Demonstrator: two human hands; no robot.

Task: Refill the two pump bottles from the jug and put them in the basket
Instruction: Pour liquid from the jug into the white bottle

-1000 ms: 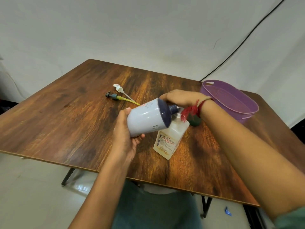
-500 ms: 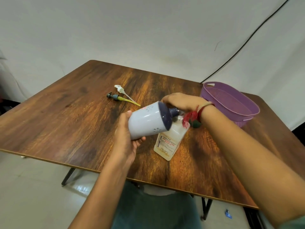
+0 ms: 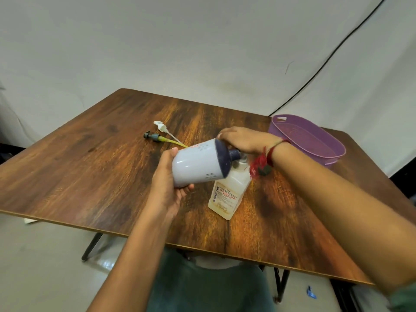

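My left hand (image 3: 166, 188) grips a white pump bottle (image 3: 198, 163) with a dark blue shoulder and neck. The bottle is tipped almost on its side, pump removed. Its neck rests at the mouth of a translucent labelled bottle (image 3: 227, 197) that stands slightly tilted on the table (image 3: 90, 165). My right hand (image 3: 245, 139) is closed around the top of that translucent bottle and hides its opening. A purple basket (image 3: 279, 122) sits at the table's far right and looks empty. No jug is in view.
Two removed pump heads lie on the table behind the bottles: a white one (image 3: 161, 126) and a dark one with a yellow tube (image 3: 152, 136). A black cable runs down the wall behind the basket. The table's near edge is close to my body.
The white bottle stays tipped against the translucent bottle's mouth and both hands keep their hold. Only the view has shifted slightly.
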